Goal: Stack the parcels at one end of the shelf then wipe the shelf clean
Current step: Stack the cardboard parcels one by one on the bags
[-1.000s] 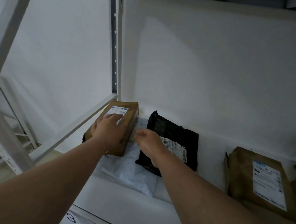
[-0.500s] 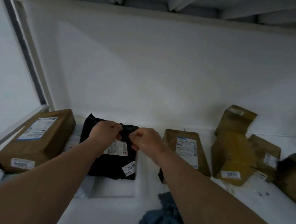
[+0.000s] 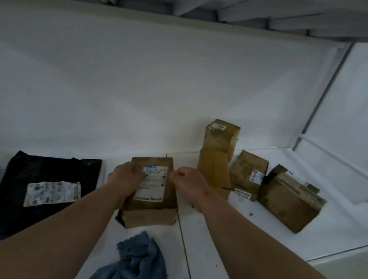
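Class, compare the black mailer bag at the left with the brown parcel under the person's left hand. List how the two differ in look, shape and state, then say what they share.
1. The black mailer bag is dark and soft; the brown parcel is tan and paper-wrapped.
2. The bag lies flat and thin; the parcel is thicker and boxier.
3. The bag lies untouched; the left hand rests on the parcel's left edge.

Both lie on the white shelf with a white label facing up.
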Available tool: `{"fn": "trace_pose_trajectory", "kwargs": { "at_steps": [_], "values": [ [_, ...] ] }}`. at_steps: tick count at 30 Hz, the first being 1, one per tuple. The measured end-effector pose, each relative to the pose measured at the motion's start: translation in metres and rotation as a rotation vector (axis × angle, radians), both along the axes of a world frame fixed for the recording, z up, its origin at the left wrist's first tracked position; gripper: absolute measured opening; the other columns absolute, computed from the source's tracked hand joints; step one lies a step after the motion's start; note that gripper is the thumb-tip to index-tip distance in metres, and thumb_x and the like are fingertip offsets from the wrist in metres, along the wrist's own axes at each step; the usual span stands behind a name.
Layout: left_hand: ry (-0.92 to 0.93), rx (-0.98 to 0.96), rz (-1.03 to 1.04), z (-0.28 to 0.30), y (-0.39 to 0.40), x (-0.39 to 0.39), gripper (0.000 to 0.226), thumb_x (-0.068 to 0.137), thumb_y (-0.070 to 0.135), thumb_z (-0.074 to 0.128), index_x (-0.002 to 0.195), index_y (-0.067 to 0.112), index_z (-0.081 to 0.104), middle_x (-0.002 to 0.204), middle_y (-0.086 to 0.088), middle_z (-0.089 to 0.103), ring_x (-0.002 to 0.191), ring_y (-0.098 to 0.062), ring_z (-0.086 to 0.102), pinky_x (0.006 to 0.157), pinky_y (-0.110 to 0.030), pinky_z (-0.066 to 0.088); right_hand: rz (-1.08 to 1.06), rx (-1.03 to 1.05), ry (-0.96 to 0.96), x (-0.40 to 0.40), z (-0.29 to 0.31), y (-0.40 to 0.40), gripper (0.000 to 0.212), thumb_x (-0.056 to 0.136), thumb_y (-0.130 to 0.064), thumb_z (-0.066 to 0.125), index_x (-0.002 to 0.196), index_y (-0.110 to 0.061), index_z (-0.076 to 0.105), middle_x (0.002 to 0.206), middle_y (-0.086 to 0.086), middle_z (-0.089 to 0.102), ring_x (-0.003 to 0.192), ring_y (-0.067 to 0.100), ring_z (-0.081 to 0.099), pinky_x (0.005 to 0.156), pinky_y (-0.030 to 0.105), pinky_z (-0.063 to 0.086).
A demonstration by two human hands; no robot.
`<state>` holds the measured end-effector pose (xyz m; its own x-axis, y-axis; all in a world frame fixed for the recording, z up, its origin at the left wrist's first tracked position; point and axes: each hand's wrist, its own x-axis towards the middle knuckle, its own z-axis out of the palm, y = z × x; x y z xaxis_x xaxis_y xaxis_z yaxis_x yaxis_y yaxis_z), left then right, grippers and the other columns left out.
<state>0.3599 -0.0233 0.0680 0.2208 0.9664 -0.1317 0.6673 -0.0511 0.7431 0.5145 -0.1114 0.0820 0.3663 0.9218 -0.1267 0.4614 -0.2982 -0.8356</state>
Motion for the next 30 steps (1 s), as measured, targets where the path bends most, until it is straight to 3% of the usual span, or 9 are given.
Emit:
{"fn": "trace_pose_trajectory", "kwargs": {
  "at_steps": [3, 8, 11, 13, 15, 19, 22, 25, 30],
  "values": [
    [-0.097, -0.083, 0.119, -0.01, -0.002, 0.005, 0.053, 0.093, 0.029, 0.056, 0.14, 0.01, 0.041, 0.137, -0.016, 0.049, 0.119, -0.035, 0.052, 0.102, -0.045, 0.044, 0.026, -0.091, 0.027, 0.014, -0.005, -0.008, 0.023, 0.096, -0.024, 0.052, 0.111, -0.011, 0.065, 0.103, 0.005, 0.065, 0.09, 0.015, 0.058, 0.069, 0.025, 0.047],
    [-0.219, -0.251, 0.264, -0.026, -0.006, -0.004, 0.074, 0.093, 0.035, 0.058, 0.152, 0.014, 0.018, 0.152, -0.014, 0.033, 0.131, -0.033, 0.043, 0.102, -0.042, 0.041, 0.097, -0.211, 0.132, 0.013, -0.014, -0.01, 0.035, 0.097, -0.024, 0.054, 0.128, -0.009, 0.053, 0.128, 0.012, 0.059, 0.113, 0.026, 0.058, 0.095, 0.039, 0.05],
    [-0.199, -0.315, 0.255, -0.035, -0.009, -0.011, 0.056, 0.092, 0.028, 0.058, 0.141, 0.008, 0.041, 0.133, -0.015, 0.054, 0.112, -0.03, 0.057, 0.093, -0.04, 0.05, 0.054, -0.179, 0.196, 0.008, -0.023, -0.003, 0.056, 0.094, -0.026, 0.059, 0.143, -0.013, 0.034, 0.137, 0.009, 0.05, 0.105, 0.018, 0.05, 0.085, 0.032, 0.048],
    [-0.203, -0.328, 0.232, -0.037, -0.013, -0.014, 0.026, 0.091, 0.022, 0.058, 0.112, 0.006, 0.06, 0.109, -0.015, 0.066, 0.095, -0.029, 0.064, 0.088, -0.043, 0.054, 0.049, -0.184, 0.233, 0.005, -0.028, 0.0, 0.058, 0.094, -0.025, 0.059, 0.145, -0.015, 0.032, 0.139, 0.008, 0.049, 0.109, 0.019, 0.049, 0.086, 0.031, 0.044],
    [-0.192, -0.319, 0.229, -0.04, -0.012, -0.017, 0.017, 0.09, 0.021, 0.058, 0.099, 0.007, 0.062, 0.102, -0.016, 0.067, 0.091, -0.03, 0.065, 0.087, -0.045, 0.055, 0.072, -0.217, 0.261, 0.001, -0.033, 0.002, 0.05, 0.096, -0.028, 0.057, 0.142, -0.017, 0.04, 0.138, 0.006, 0.052, 0.119, 0.022, 0.05, 0.093, 0.031, 0.044],
    [-0.249, -0.371, 0.275, -0.038, -0.021, -0.018, 0.029, 0.093, 0.03, 0.058, 0.106, 0.004, 0.062, 0.099, -0.014, 0.067, 0.089, -0.03, 0.065, 0.081, -0.042, 0.056, 0.05, -0.252, 0.319, -0.003, -0.047, 0.002, 0.049, 0.093, -0.036, 0.058, 0.137, -0.019, 0.047, 0.136, 0.003, 0.055, 0.118, 0.022, 0.052, 0.101, 0.038, 0.045],
    [-0.407, -0.478, 0.338, -0.038, -0.031, -0.015, 0.019, 0.096, 0.028, 0.055, 0.09, 0.011, 0.06, 0.086, -0.006, 0.062, 0.076, -0.02, 0.057, 0.063, -0.031, 0.047, 0.015, -0.236, 0.441, -0.004, -0.045, -0.003, 0.046, 0.096, -0.029, 0.056, 0.14, -0.019, 0.045, 0.137, 0.004, 0.054, 0.11, 0.017, 0.048, 0.093, 0.034, 0.041],
    [-0.507, -0.532, 0.371, -0.036, -0.032, -0.012, 0.014, 0.095, 0.029, 0.058, 0.096, 0.015, 0.058, 0.092, -0.004, 0.061, 0.08, -0.018, 0.054, 0.072, -0.032, 0.043, -0.022, -0.219, 0.513, -0.005, -0.044, -0.006, 0.046, 0.097, -0.027, 0.056, 0.14, -0.02, 0.045, 0.135, 0.004, 0.053, 0.105, 0.015, 0.046, 0.087, 0.032, 0.041],
    [-0.565, -0.463, 0.326, -0.023, -0.029, -0.015, 0.009, 0.093, 0.029, 0.059, 0.094, 0.02, 0.061, 0.096, -0.001, 0.064, 0.086, -0.017, 0.055, 0.078, -0.033, 0.044, -0.075, -0.112, 0.573, -0.001, -0.039, -0.001, 0.045, 0.096, -0.02, 0.056, 0.139, -0.023, 0.046, 0.107, -0.007, 0.058, 0.095, 0.011, 0.052, 0.07, 0.027, 0.043]
  ]
}}
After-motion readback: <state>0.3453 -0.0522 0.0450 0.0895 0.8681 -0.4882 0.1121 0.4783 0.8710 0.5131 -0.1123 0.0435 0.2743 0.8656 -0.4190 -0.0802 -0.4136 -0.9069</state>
